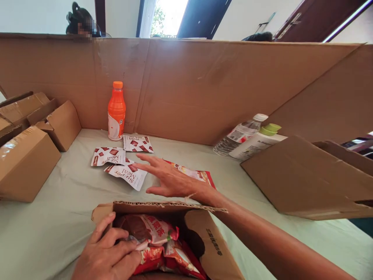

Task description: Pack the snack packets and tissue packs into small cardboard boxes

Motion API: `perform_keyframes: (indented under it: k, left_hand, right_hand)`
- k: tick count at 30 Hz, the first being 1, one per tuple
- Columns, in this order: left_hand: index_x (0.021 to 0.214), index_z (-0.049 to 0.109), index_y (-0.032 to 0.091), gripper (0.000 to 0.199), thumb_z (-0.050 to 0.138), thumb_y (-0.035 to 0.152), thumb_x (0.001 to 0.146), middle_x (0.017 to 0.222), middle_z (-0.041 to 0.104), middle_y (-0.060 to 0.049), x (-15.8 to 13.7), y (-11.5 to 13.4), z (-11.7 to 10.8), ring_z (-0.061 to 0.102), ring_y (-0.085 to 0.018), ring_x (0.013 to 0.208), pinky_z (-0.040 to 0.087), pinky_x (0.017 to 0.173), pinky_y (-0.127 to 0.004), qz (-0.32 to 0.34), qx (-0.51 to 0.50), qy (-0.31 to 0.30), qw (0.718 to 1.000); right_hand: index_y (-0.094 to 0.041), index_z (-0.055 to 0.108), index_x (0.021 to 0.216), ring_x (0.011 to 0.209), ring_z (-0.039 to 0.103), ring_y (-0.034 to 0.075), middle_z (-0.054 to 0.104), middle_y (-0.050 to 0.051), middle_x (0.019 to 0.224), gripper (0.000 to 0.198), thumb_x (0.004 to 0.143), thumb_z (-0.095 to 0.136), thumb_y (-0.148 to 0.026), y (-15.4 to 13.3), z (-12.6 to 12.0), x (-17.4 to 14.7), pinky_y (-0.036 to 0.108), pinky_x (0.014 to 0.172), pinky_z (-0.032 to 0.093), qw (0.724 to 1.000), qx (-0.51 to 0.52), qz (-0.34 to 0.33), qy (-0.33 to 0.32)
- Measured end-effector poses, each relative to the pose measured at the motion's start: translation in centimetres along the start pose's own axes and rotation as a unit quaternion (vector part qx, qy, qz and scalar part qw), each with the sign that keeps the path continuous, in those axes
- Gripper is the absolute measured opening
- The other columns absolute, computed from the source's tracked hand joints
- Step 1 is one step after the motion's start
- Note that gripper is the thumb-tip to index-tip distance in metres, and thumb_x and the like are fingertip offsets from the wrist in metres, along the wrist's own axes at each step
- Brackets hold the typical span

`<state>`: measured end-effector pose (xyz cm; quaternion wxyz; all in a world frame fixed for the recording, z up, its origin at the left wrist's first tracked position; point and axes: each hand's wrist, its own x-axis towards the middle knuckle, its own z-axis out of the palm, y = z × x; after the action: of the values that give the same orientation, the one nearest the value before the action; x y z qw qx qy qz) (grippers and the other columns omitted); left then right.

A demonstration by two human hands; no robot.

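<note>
My left hand (107,251) holds the left edge of an open cardboard box (217,241) in front of me, its fingers bent over the edge and into the box. Red snack bags (157,233) lie inside, close to those fingertips. Past the box, my right hand (171,177) reaches out with fingers spread and nothing in it. Its fingertips are by several white "Super Meal" sachets (128,175), and I cannot tell whether they touch. Partly hidden behind that hand is a flat red packet (206,177) on the cloth.
An orange bottle (116,112) stands by the cardboard wall (204,89). At right, a clear bottle (240,134) and a white bottle with a green cap (258,144) lean beside a cardboard box (303,179). More boxes (29,163) stand left. Beyond the wall is a person's head (80,21).
</note>
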<state>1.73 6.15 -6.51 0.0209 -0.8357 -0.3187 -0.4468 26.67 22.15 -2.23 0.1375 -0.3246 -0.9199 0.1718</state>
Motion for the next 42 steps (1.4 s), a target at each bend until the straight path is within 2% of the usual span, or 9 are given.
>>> perform_keyframes:
  k: [6,10,14,17,20,24,30,36,42]
  left_hand:
    - [0.086,0.069,0.023,0.024,0.051,0.017,0.102,0.078,0.077,0.007,0.9,0.4,0.1,0.067,-0.011,0.083,0.032,0.123,-0.035,-0.008,0.019,0.014,1.0]
    - [0.081,0.067,0.023,0.027,0.052,0.02,0.103,0.072,0.075,0.009,1.6,0.3,0.1,0.065,-0.009,0.075,0.033,0.122,-0.032,0.006,0.032,0.041,0.999]
    - [0.09,0.07,0.024,0.025,0.05,0.014,0.101,0.081,0.078,0.009,2.2,-0.6,-1.3,0.068,-0.01,0.08,0.024,0.127,-0.035,0.067,0.051,-0.057,0.995]
    - [0.094,0.071,0.024,0.028,0.047,0.012,0.102,0.088,0.079,0.009,2.8,-1.2,-2.4,0.07,-0.01,0.083,0.015,0.13,-0.037,0.125,0.065,-0.126,0.982]
    - [0.089,0.071,0.023,0.031,0.046,0.012,0.103,0.084,0.078,0.01,3.2,-1.2,-2.5,0.069,-0.008,0.079,0.014,0.13,-0.034,0.132,0.07,-0.104,0.983]
    - [0.087,0.07,0.023,0.036,0.041,0.012,0.105,0.081,0.077,0.01,2.7,-0.9,-1.7,0.069,-0.009,0.079,0.02,0.128,-0.036,0.097,0.069,-0.07,0.99]
    - [0.084,0.067,0.023,0.026,0.05,0.013,0.101,0.077,0.076,0.008,1.2,-0.5,-0.6,0.068,-0.01,0.079,0.029,0.125,-0.036,0.045,0.053,-0.017,0.997]
    - [0.09,0.069,0.025,0.023,0.051,0.013,0.098,0.078,0.077,0.007,0.1,-0.6,-0.2,0.069,-0.012,0.083,0.028,0.126,-0.042,0.022,0.04,-0.012,0.999]
    - [0.097,0.07,0.023,0.027,0.049,0.006,0.096,0.089,0.079,0.006,0.5,-1.4,-1.5,0.069,-0.012,0.092,0.019,0.129,-0.04,0.086,0.051,-0.106,0.989]
  right_hand:
    - [-0.029,0.037,0.158,0.147,0.038,0.035,0.023,0.015,0.169,0.087,0.082,0.08,-0.035,1.8,2.6,2.0,0.054,0.116,0.037,0.999,0.003,-0.031,-0.038]
    - [-0.02,0.042,0.155,0.146,0.038,0.038,0.034,0.022,0.163,0.091,0.079,0.081,-0.05,3.1,6.3,3.3,0.057,0.116,0.034,0.999,-0.007,-0.009,-0.042]
    - [-0.02,0.051,0.148,0.139,0.045,0.038,0.047,0.021,0.154,0.083,0.08,0.076,-0.06,3.3,9.2,3.9,0.06,0.111,0.037,0.999,-0.035,-0.002,0.013]
    - [-0.015,0.057,0.14,0.133,0.051,0.036,0.052,0.021,0.149,0.066,0.084,0.074,-0.045,3.3,9.8,3.9,0.054,0.108,0.043,0.997,-0.065,-0.023,0.039]
    - [-0.013,0.062,0.128,0.126,0.058,0.032,0.057,0.021,0.142,0.044,0.085,0.066,-0.022,3.6,10.0,3.8,0.048,0.103,0.048,0.993,-0.097,-0.012,0.061]
    - [-0.016,0.068,0.109,0.105,0.068,0.027,0.071,0.017,0.12,0.026,0.088,0.053,-0.009,4.2,10.2,4.0,0.042,0.092,0.054,0.991,-0.091,0.048,0.082]
    - [-0.019,0.07,0.115,0.097,0.072,0.023,0.077,0.012,0.11,0.037,0.087,0.049,-0.007,5.1,8.9,3.9,0.035,0.087,0.055,0.981,-0.057,0.107,0.153]
    - [-0.021,0.072,0.108,0.089,0.074,0.021,0.078,0.006,0.094,0.032,0.094,0.043,-0.019,5.0,4.5,1.8,0.033,0.083,0.056,0.953,0.007,0.17,0.249]
    - [-0.017,0.071,0.097,0.063,0.07,0.018,0.073,0.002,0.069,0.027,0.085,0.051,-0.031,3.9,1.0,0.3,0.029,0.063,0.053,0.894,0.223,0.223,0.319]
